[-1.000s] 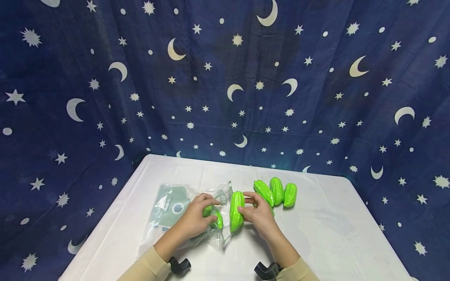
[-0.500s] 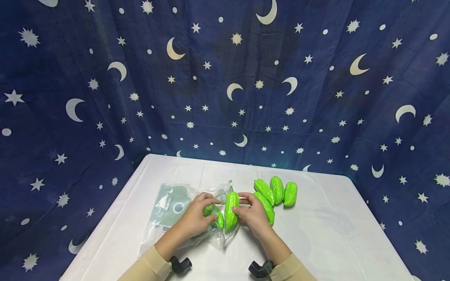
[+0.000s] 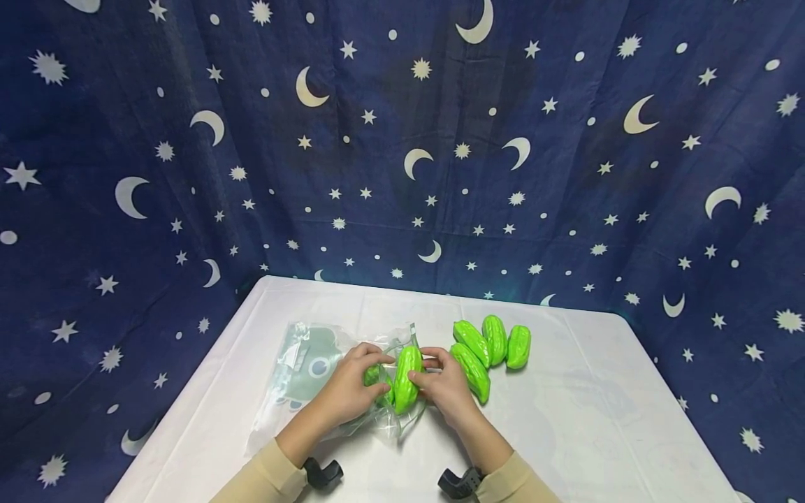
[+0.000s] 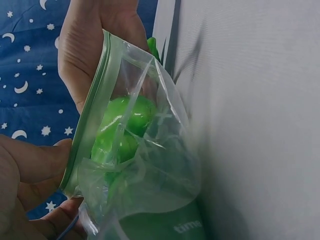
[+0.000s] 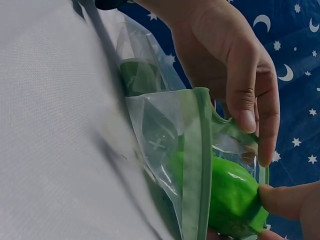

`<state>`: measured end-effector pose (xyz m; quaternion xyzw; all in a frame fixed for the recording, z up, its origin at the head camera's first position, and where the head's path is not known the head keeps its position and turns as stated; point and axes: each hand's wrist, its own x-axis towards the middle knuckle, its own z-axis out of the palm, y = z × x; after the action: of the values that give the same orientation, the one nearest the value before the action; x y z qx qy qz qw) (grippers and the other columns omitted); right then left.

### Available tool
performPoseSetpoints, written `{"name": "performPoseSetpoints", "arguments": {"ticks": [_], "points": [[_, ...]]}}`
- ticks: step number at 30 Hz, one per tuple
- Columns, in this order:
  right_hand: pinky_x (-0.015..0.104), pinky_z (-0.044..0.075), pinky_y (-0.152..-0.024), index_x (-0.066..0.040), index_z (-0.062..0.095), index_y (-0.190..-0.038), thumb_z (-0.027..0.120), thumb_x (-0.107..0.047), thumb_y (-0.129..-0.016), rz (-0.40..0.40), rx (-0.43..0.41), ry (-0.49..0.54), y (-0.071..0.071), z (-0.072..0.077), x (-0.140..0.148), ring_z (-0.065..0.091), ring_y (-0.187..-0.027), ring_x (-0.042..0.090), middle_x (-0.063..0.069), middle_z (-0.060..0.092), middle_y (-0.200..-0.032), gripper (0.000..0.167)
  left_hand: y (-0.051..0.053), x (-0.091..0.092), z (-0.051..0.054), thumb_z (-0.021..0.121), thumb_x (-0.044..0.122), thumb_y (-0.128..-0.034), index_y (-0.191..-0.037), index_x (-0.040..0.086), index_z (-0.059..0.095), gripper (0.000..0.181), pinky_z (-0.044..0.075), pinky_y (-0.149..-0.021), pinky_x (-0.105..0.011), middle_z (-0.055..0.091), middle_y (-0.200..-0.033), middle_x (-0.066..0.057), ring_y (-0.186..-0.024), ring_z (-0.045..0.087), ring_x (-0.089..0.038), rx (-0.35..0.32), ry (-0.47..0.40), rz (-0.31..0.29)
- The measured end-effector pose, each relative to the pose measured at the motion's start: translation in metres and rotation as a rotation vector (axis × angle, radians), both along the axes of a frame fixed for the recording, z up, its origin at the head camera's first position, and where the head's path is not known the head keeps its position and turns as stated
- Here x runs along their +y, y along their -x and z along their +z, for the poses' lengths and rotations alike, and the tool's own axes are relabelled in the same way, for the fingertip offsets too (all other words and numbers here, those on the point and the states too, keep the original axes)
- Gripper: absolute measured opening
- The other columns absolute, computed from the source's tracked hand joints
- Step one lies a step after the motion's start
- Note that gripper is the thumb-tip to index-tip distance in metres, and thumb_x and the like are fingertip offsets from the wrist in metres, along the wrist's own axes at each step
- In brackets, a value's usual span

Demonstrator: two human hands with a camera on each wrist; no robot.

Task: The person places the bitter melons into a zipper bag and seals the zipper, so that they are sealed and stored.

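A clear zip bag (image 3: 302, 377) with a grey-green print lies on the left of the table, its mouth facing right. The left hand (image 3: 352, 388) pinches the bag's rim, and a green ridged piece (image 3: 371, 376) shows inside under its fingers. Between thumb and fingers the right hand (image 3: 446, 388) grips another green piece (image 3: 407, 381) at the bag's mouth. In the right wrist view this held piece (image 5: 235, 197) is partly within the green-edged opening (image 5: 197, 150). Through the film, the left wrist view shows green pieces (image 4: 120, 125).
Several green ridged pieces (image 3: 470, 370) lie together right of the right hand, toward the table's back. A white cloth covers the table (image 3: 597, 419). Behind it hangs a dark blue curtain (image 3: 377, 154) with moons and stars.
The right hand has moved left with its green piece, from beside the bag's opening to within it. The left hand has stayed at the bag's rim.
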<state>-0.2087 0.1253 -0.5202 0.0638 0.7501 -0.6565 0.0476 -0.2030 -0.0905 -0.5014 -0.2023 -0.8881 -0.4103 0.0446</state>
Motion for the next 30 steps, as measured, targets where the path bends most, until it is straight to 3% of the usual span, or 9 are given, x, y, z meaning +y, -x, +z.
{"name": "performPoseSetpoints", "arguments": {"ticks": [11, 21, 30], "points": [[0.034, 0.066, -0.068, 0.0, 0.064, -0.135, 0.079, -0.007, -0.093, 0.029, 0.011, -0.035, -0.0005, -0.006, -0.0072, 0.064, -0.081, 0.017, 0.011, 0.061, -0.102, 0.046, -0.0035, 0.0013, 0.0043, 0.088, 0.01, -0.0869, -0.131, 0.017, 0.076, 0.046, 0.05, -0.109, -0.059, 0.064, -0.129, 0.003, -0.126, 0.061, -0.025, 0.001, -0.003, -0.003], [0.035, 0.066, -0.07, 0.004, 0.062, -0.136, 0.069, -0.003, -0.094, 0.051, 0.006, 0.029, -0.0073, -0.0049, -0.0046, 0.067, -0.072, 0.016, 0.007, 0.067, -0.092, 0.043, -0.0018, 0.0001, 0.0023, 0.088, 0.009, -0.0863, -0.131, 0.016, 0.076, 0.047, 0.053, -0.108, -0.055, 0.065, -0.129, 0.003, -0.126, 0.063, -0.026, 0.003, -0.016, 0.001], [0.031, 0.066, -0.073, 0.004, 0.063, -0.133, 0.07, 0.002, -0.086, 0.081, 0.003, 0.001, -0.0072, -0.0068, -0.0016, 0.07, -0.077, 0.017, 0.008, 0.069, -0.09, 0.047, -0.0008, 0.0001, 0.0033, 0.089, 0.01, -0.0863, -0.131, 0.017, 0.076, 0.047, 0.053, -0.109, -0.055, 0.066, -0.129, 0.003, -0.126, 0.063, -0.026, 0.005, -0.011, 0.005]]}}
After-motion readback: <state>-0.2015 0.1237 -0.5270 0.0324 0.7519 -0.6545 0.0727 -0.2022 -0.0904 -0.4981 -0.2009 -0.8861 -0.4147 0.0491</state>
